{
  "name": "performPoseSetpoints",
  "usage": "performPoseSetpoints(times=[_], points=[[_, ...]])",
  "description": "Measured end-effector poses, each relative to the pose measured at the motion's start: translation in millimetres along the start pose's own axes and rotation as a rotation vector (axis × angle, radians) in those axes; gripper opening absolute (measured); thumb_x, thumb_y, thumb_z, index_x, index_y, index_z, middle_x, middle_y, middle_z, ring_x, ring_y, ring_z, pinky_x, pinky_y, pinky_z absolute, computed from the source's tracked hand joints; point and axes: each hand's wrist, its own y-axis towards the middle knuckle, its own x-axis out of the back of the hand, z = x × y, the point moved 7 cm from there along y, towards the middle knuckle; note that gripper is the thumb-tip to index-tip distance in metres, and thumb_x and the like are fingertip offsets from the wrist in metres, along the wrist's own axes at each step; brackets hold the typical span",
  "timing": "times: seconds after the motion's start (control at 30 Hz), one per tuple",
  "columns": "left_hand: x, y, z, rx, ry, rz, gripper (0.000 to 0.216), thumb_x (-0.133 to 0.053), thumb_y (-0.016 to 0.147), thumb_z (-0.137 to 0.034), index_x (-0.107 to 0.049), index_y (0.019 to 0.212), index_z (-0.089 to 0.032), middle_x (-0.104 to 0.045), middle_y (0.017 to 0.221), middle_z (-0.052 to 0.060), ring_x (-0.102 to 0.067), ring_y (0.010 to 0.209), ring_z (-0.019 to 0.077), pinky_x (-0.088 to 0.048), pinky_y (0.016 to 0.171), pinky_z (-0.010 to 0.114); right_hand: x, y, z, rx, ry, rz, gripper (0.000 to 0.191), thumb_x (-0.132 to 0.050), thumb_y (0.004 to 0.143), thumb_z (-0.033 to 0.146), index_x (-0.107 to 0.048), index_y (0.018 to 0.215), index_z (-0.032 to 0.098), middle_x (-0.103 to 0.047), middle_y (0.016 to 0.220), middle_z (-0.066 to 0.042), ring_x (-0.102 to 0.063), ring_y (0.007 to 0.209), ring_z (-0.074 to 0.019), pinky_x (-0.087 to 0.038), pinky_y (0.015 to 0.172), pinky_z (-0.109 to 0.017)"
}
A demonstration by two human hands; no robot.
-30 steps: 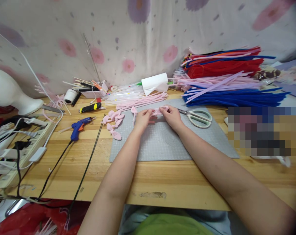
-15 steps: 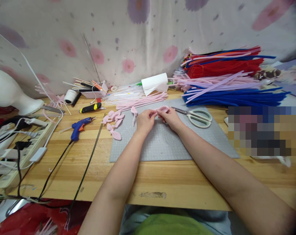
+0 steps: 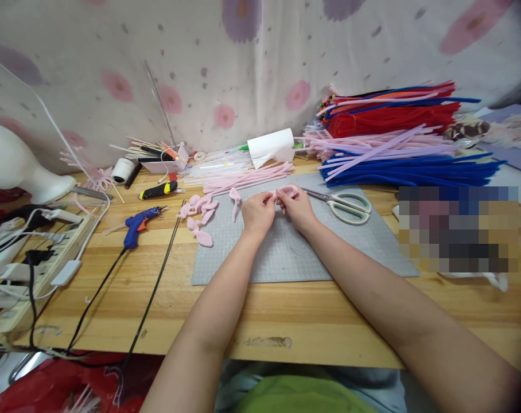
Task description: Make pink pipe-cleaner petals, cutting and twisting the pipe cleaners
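Over the grey cutting mat (image 3: 295, 258), both hands pinch a pale pink pipe cleaner (image 3: 291, 189) bent into a loop. My left hand (image 3: 259, 213) closes on its left end. My right hand (image 3: 298, 207) grips it close by, with the loop curving up behind the fingers. Left of my hands a single pink twisted piece (image 3: 235, 202) lies on the mat. Several more pink shaped pieces (image 3: 200, 215) are piled at the mat's left edge. Scissors (image 3: 346, 206) with pale green handles rest to the right of my right hand.
A blue glue gun (image 3: 136, 226) and a yellow-black utility knife (image 3: 158, 190) lie left. Pink pipe cleaners (image 3: 247, 177) lie behind the mat; blue (image 3: 411, 170) and red bundles (image 3: 393, 119) are stacked back right. A power strip (image 3: 49, 264) with cables runs along the left side.
My fingers have shifted slightly on the pink pipe cleaner, and my left hand is turned a little more. The whole view has moved slightly. The things on the table lie as before.
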Motion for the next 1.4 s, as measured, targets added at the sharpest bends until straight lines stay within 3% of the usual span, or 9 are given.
performPoseSetpoints(times=[0.13,0.33,0.5,0.7,0.93,1.27,1.33,1.4], points=[[-9,2,13,0.185,-0.268,0.078,0.017,-0.057,0.073,-0.03,-0.067,0.077,-0.017,-0.067,0.077,0.004,-0.059,0.08,0.0146,-0.045,0.074,0.024,3,0,3,0.039,-0.097,-0.013,0.024,-0.057,0.067,0.042,-0.049,0.069,0.019,-0.049,0.053,0.004,-0.04,0.044,-0.0078,-0.032,0.041,-0.022],[-19,-1,22,0.366,-0.604,0.259,0.025,-0.061,0.07,-0.033,-0.065,0.082,-0.012,-0.067,0.075,0.006,-0.061,0.063,0.0115,-0.049,0.061,0.025,2,2,5,0.026,-0.098,0.058,0.025,-0.058,0.067,0.042,-0.05,0.069,0.019,-0.048,0.052,0.005,-0.038,0.042,-0.0075,-0.03,0.04,-0.022],[-12,2,23,0.332,-0.54,0.176,0.019,-0.061,0.07,-0.031,-0.064,0.07,-0.012,-0.062,0.062,0.002,-0.055,0.052,0.0078,-0.047,0.057,0.022,-2,0,7,-0.006,-0.07,0.086,0.027,-0.06,0.065,0.043,-0.051,0.07,0.019,-0.05,0.052,0.004,-0.039,0.041,-0.0075,-0.029,0.038,-0.022],[-18,-1,21,0.347,-0.503,0.301,0.02,-0.059,0.071,-0.034,-0.061,0.074,-0.014,-0.059,0.067,0.0,-0.051,0.049,0.0055,-0.044,0.048,0.019,-2,0,4,-0.013,-0.084,0.105,0.03,-0.06,0.065,0.047,-0.051,0.07,0.018,-0.048,0.051,0.004,-0.038,0.04,-0.0071,-0.029,0.038,-0.022],[-15,2,19,0.299,-0.429,0.285,0.021,-0.051,0.077,-0.032,-0.058,0.067,-0.014,-0.05,0.059,-0.003,-0.039,0.042,0.003,-0.033,0.039,0.015,-3,1,1,-0.014,-0.144,0.128,0.032,-0.054,0.069,0.05,-0.051,0.071,0.019,-0.047,0.052,0.004,-0.036,0.039,-0.007,-0.027,0.038,-0.022],[-21,-8,14,0.342,-0.455,0.61,0.015,-0.051,0.078,-0.023,-0.054,0.067,-0.013,-0.055,0.06,-0.001,-0.05,0.048,0.0053,-0.041,0.052,0.019,-6,-3,8,0.077,-0.185,0.184,0.024,-0.057,0.068,0.04,-0.049,0.064,0.018,-0.045,0.055,0.005,-0.04,0.053,-0.0092,-0.032,0.05,-0.023],[-20,-9,14,0.373,-0.485,0.604,0.014,-0.053,0.077,-0.021,-0.055,0.066,-0.012,-0.056,0.059,-0.001,-0.052,0.05,0.0057,-0.041,0.054,0.019,-7,-3,10,0.076,-0.173,0.204,0.024,-0.058,0.068,0.04,-0.05,0.065,0.018,-0.045,0.055,0.005,-0.04,0.053,-0.0087,-0.032,0.05,-0.023],[-20,-8,15,0.396,-0.536,0.513,0.013,-0.056,0.075,-0.02,-0.056,0.066,-0.012,-0.056,0.056,-0.002,-0.051,0.049,0.0055,-0.042,0.053,0.018,-7,-3,11,0.064,-0.148,0.199,0.025,-0.06,0.067,0.041,-0.05,0.068,0.018,-0.044,0.055,0.006,-0.038,0.051,-0.0078,-0.031,0.048,-0.022]])
